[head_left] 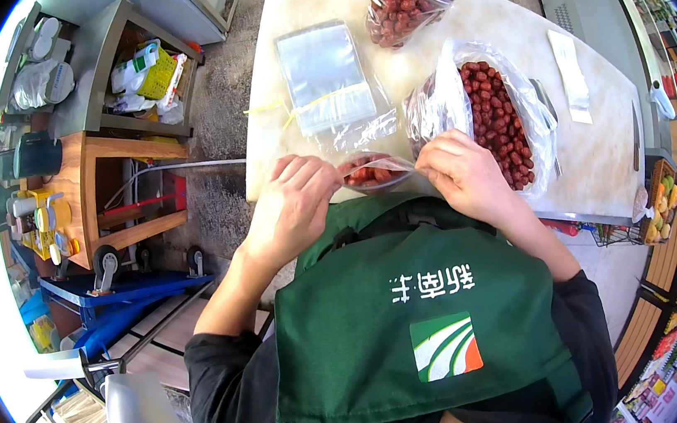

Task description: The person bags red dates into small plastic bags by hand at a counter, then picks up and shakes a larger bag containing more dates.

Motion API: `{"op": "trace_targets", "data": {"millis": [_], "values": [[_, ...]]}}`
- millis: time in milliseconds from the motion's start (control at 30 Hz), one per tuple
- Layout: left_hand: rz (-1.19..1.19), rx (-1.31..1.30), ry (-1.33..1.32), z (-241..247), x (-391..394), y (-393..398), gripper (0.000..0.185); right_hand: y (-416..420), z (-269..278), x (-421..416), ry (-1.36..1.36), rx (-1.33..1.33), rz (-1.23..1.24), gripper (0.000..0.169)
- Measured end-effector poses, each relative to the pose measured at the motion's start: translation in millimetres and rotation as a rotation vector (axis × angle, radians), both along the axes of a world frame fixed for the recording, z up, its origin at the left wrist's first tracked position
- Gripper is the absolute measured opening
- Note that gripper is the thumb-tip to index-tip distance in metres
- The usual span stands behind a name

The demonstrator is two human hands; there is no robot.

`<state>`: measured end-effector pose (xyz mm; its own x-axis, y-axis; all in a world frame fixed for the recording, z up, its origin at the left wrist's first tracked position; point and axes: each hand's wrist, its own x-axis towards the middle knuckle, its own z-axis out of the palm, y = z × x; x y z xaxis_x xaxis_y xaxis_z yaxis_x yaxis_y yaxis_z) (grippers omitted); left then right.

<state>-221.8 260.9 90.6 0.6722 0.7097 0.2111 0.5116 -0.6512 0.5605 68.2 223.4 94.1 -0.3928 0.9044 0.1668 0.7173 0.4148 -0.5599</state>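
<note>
Between my two hands is a clear plastic bag [375, 173] with red dates in it, close to my green apron. My left hand [299, 206] pinches one upper corner of the bag, and the opposite corner is in the fingers of my right hand [459, 172]. Just past my right hand lies a large plastic sack [456, 91], its mouth spread wide over a heap of loose red dates [494, 121]. Beyond my left hand a stack of flat clear bags [325, 66] rests on the table, crossed by a yellow strip.
Filled bags of dates [400, 13] sit at the table's far edge. White paper slips [570, 75] and a thin dark tool, perhaps a knife [635, 137], lie to the right. A produce basket [663, 202] adjoins the right corner. Left of the table stands a wheeled wooden cart [86, 196].
</note>
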Motion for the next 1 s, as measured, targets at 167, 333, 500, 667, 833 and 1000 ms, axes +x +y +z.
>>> {"op": "trace_targets", "data": {"millis": [167, 333, 500, 667, 833, 1000], "values": [[0.02, -0.019, 0.0, 10.1, 2.7, 2.7, 0.016, 6.0, 1.2, 0.9, 0.04, -0.074, 0.035, 0.014], [-0.037, -0.041, 0.01, 6.7, 21.6, -2.3, 0.048, 7.6, 1.2, -6.2, 0.023, -0.158, 0.082, 0.034], [-0.132, -0.016, -0.005, -3.3, 39.8, 0.1, 0.042, 1.5, -11.5, -11.1, 0.08, -0.094, 0.076, 0.029], [-0.127, 0.039, -0.051, -13.9, 49.9, -7.7, 0.023, 2.0, -29.8, -0.4, 0.197, -0.017, 0.15, 0.016], [-0.087, 0.053, -0.115, -30.5, 45.3, -4.6, 0.013, 4.2, -46.5, -3.6, 0.328, 0.018, 0.131, 0.012], [-0.103, 0.003, -0.098, -29.7, 49.8, -2.0, 0.012, -2.0, -45.5, 8.4, 0.375, -0.053, 0.101, 0.015]]}}
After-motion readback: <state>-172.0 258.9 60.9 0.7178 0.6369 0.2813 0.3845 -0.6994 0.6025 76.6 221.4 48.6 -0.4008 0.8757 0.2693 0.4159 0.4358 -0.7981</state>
